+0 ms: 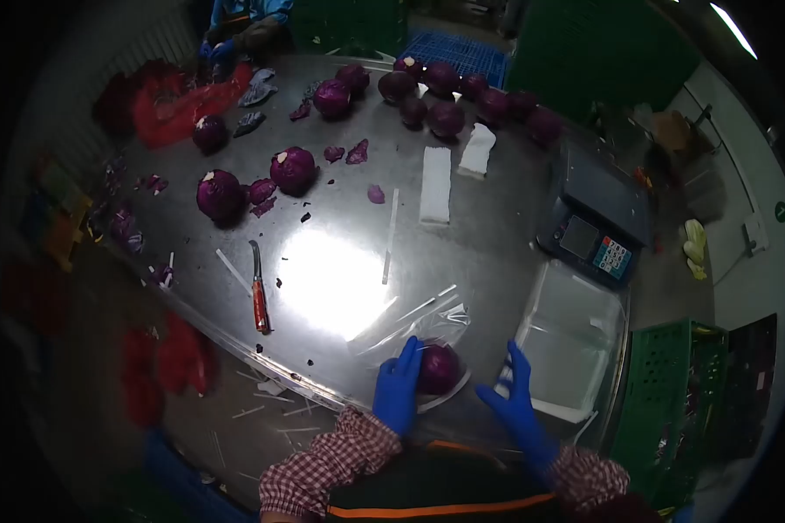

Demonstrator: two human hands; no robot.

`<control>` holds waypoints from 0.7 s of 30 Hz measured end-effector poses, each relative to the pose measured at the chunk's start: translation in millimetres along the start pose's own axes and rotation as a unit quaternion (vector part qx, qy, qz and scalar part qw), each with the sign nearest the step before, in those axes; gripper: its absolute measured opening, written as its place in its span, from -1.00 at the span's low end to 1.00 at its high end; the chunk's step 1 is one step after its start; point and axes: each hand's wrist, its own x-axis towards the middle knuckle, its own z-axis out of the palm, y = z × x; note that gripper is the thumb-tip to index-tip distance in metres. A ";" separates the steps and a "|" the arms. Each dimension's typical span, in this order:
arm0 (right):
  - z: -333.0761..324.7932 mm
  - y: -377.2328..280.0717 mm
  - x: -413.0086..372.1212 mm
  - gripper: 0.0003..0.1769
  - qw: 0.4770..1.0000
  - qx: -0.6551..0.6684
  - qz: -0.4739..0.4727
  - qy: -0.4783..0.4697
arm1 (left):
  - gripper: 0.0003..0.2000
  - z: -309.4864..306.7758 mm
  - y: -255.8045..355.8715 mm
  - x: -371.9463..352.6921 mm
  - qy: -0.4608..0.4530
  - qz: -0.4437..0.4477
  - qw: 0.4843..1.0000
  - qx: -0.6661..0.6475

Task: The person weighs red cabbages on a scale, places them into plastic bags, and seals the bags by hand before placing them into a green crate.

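Observation:
In the head view, a red cabbage (pixel 440 370) lies in a clear plastic bag (pixel 449 322) at the table's near edge. My left hand (pixel 398 385), in a blue glove, rests along the cabbage's left side with its fingers stretched out. To the right, my right hand (pixel 516 405), also blue-gloved, is apart from the cabbage. Its thumb and fingers are spread, with nothing between them. Just beyond it lies a stack of clear plastic bags (pixel 567 336), whose near left edge is close to the fingers.
A digital scale (pixel 597 218) stands at the right. A hooked knife (pixel 259 301) lies left of centre. Several red cabbages (pixel 445 119) line the far edge; two more, including one cabbage (pixel 221 195), sit left. White paper strips (pixel 436 185) lie mid-table. Another person's gloved hands (pixel 218 50) show at the far left.

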 end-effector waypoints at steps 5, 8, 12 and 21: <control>42.4 54.2 104.9 -0.54 0.999 -0.032 0.030 -0.019 | -0.26 -16.8 -3.4 26.5 0.071 -0.008 0.997 -0.001; 41.8 31.3 112.8 -0.74 0.985 0.092 0.107 -0.094 | -0.26 -33.9 -8.8 35.8 0.063 -0.046 0.997 0.011; 33.8 -37.0 48.1 -0.84 0.976 0.214 -0.042 -0.018 | -0.28 -62.2 -9.4 41.5 0.156 -0.058 0.986 0.015; -1.4 -38.8 0.0 -0.89 0.975 0.220 0.012 0.001 | -0.23 -120.5 40.1 3.1 0.208 -0.089 0.973 0.039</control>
